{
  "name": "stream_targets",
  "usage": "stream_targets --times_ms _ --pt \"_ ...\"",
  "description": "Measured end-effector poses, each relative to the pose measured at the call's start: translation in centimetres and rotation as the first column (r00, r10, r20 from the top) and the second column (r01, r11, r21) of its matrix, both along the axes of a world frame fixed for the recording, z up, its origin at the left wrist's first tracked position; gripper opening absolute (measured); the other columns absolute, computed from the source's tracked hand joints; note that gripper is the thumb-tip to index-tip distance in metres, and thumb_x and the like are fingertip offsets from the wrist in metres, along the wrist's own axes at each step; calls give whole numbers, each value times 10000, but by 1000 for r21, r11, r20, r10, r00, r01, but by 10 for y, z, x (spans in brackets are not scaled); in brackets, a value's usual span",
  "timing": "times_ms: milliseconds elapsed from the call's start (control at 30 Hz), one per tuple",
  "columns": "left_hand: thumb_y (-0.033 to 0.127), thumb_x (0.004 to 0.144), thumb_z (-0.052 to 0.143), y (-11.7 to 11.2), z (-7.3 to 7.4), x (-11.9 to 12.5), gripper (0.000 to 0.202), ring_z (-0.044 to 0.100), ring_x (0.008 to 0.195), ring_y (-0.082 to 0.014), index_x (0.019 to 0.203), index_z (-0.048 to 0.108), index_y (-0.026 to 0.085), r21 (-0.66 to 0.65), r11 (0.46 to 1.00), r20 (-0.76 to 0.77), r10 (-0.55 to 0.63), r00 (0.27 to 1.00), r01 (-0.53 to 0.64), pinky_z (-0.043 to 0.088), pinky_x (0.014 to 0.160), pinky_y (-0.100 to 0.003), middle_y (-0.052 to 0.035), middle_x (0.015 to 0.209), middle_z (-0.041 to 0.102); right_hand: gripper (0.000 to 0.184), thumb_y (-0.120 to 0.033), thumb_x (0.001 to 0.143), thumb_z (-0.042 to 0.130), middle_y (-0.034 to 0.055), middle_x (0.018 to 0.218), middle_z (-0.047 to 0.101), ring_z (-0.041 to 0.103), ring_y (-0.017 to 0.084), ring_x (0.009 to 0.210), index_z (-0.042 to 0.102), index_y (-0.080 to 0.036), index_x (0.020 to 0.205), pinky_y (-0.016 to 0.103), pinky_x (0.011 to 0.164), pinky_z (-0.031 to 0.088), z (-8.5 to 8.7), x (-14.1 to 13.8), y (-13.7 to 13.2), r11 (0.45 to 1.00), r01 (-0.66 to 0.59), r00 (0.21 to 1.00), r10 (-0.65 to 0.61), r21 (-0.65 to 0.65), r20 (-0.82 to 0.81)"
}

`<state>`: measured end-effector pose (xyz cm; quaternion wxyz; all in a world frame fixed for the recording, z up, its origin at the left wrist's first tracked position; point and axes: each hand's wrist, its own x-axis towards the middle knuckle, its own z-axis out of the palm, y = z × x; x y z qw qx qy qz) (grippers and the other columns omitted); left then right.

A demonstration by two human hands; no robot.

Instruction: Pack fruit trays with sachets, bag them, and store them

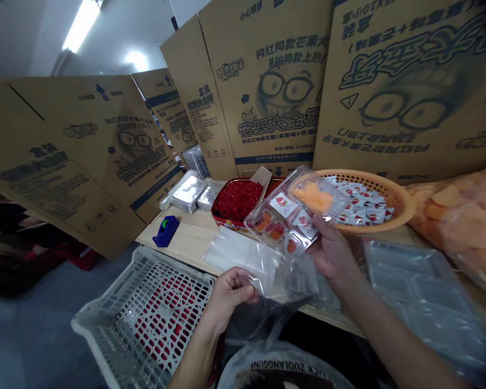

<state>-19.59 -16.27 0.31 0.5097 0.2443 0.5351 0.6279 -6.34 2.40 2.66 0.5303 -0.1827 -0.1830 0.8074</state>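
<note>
My right hand (332, 249) grips the lower right edge of a clear plastic compartment tray (263, 235), held tilted above the table. The tray carries an orange piece, small printed sachets and red-orange bits in its wells. Lower and to the left, my left hand (231, 296) pinches the edge of a clear plastic bag (283, 281), which hangs loose below the tray. Whether the tray's lower edge is inside the bag I cannot tell. A stack of flat clear bags (227, 251) lies behind my left hand.
An orange basket (403, 208) of sachets and a red tin (218, 213) of red contents stand behind the tray. A blue tape dispenser (166, 231) sits left, above a grey crate (105, 316). Empty clear trays (421, 292) lie right. Cardboard boxes (283, 81) wall the back.
</note>
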Motion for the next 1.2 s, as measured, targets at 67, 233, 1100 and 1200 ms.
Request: stream_targets --times_ms 67,233,1100,1200 --pt "379 530 833 -1 -3 0 430 554 558 -102 792 593 136 -10 1000 -13 -29 999 29 424 559 -222 11 591 592 246 -170 679 738 -24 886 707 671 145 795 644 -194 905 286 698 599 -4 0 2 1000 12 1000 -12 -3 -1" --pt "350 530 836 -5 -10 -2 402 559 565 -96 718 553 135 -50 996 -74 -77 994 73 409 575 -214 1 614 623 243 -147 659 748 -35 861 703 667 142 815 640 -194 872 303 728 593 -10 3 4 998 68 998 -68 -15 -19" --pt "204 510 828 -5 -8 10 345 566 614 -92 697 546 139 -135 991 -277 -62 959 25 399 598 -191 8 649 657 312 -160 627 779 -31 873 706 662 137 812 651 -191 910 254 700 587 -5 10 -10 993 115 991 -117 -38 -62" --pt "213 501 837 -5 -9 9 360 583 615 -93 703 550 135 -124 992 -230 -56 971 28 399 593 -185 1 658 668 345 -174 605 797 -26 903 706 668 159 822 643 -203 912 310 715 597 -8 11 -11 994 108 992 -108 3 -66"
